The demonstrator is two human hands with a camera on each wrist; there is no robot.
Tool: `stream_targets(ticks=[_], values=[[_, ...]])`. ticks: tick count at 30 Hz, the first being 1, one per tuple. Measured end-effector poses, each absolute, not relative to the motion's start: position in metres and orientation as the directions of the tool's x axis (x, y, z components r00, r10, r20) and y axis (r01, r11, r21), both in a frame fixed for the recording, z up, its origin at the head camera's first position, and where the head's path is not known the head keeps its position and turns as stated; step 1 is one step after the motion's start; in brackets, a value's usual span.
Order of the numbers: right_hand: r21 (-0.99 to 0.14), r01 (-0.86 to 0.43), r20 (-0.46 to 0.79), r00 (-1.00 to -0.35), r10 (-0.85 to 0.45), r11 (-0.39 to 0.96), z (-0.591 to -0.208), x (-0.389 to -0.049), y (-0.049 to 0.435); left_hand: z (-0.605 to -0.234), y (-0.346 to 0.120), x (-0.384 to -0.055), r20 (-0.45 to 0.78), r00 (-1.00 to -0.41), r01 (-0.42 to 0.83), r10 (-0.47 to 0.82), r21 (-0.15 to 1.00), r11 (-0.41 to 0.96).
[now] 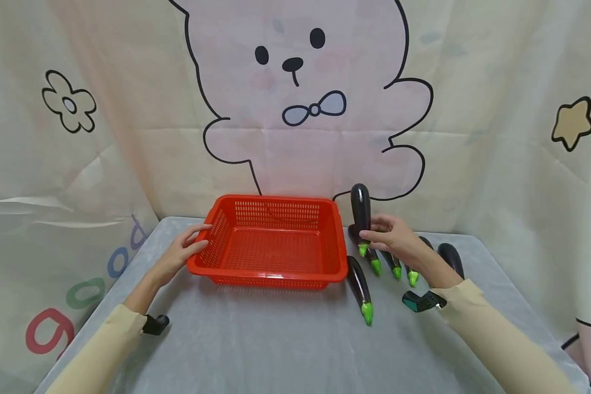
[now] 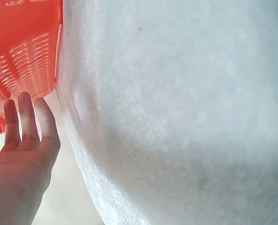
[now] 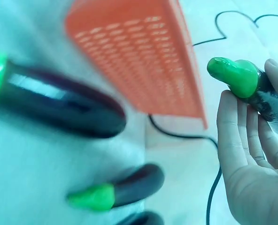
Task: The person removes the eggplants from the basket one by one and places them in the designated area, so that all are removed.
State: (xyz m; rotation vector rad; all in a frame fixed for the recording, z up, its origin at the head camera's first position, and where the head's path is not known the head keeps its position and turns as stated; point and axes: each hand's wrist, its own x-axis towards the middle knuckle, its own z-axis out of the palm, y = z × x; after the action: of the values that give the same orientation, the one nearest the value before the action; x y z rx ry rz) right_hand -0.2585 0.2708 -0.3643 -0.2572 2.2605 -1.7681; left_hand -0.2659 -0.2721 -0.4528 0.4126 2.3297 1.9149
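Note:
My right hand [image 1: 396,238] holds an eggplant [image 1: 360,205] near its green stem end, thumb on one side and fingers on the other. The eggplant is raised upright, stem down, just right of the red plastic basket [image 1: 276,278]. In the right wrist view its green cap [image 3: 244,80] shows by the thumb. My left hand [image 1: 179,254] is at the basket's left rim, and its fingers [image 2: 28,117] look nearly straight in the left wrist view. Another eggplant [image 1: 358,282] lies against the basket's right side. Nothing lies inside the basket.
Several more eggplants, among them one dark one [image 1: 450,257], lie on the grey-covered table [image 1: 276,345] around and behind my right hand. A curtain [image 1: 300,148] with a cartoon animal hangs behind the table's back edge.

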Motion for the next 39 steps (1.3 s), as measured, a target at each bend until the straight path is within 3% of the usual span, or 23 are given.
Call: stream_targets(ticks=[16,27,39], values=[[-0.893,0.043,-0.176,-0.949,-0.261,0.448,-0.391,-0.221,0.314,-0.454,-0.273,-0.263,0.084,-0.964,0.132,0.252,0.975,0.180],[-0.903,0.133,-0.274,-0.911,-0.309,0.409,-0.423,-0.187,0.327,-0.453,-0.271,-0.264,0.086,-0.963,0.135,0.255,0.974,0.183],[-0.906,0.177,-0.319,-0.882,-0.346,0.385,-0.441,-0.179,0.328,-0.452,-0.271,-0.263,0.089,-0.963,0.139,0.254,0.973,0.183]])
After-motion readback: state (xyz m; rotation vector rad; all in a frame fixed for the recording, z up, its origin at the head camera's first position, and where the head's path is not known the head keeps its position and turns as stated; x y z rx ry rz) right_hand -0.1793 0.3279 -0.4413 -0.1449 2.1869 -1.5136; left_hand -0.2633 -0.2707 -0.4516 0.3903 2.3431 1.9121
